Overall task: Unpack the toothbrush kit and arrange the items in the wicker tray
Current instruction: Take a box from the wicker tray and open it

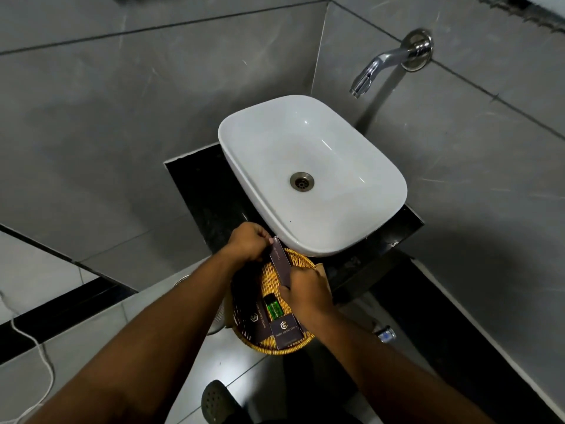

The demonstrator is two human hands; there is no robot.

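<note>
**Slim kit box held at both ends over the wicker tray**

At the bottom edge, a dark perforated sandal (pixel 215 399) is seen on the floor tiles, partly cut off by the forearms. A white cable (pixel 46 362) is trailed along the floor at the lower left, its ends out of view.

Above this, the wicker tray (pixel 244 335) is set at the near corner of the black counter (pixel 195 185), its near rim overhanging the edge. Its left side is lost in shadow. Two dark printed boxes (pixel 286 330) are laid in the near part of the tray, and a small bottle with green contents (pixel 274 309) is lodged just behind them; its far end is hidden by the right hand.

The right hand (pixel 307 293) is closed around the near end of a slim dark toothbrush kit box (pixel 279 261), which is held tilted above the tray. The left hand (pixel 249 243) is pinched on the far end of the same box, beside the basin's near rim. Whether the end flap is open cannot be told, since the fingertips cover it. The lettering on the box is too small to be read.

Beyond the hands, a white basin (pixel 244 142) is seated on the counter. A chrome spout (pixel 382 65) is mounted on the grey tiled wall at the upper right.
</note>
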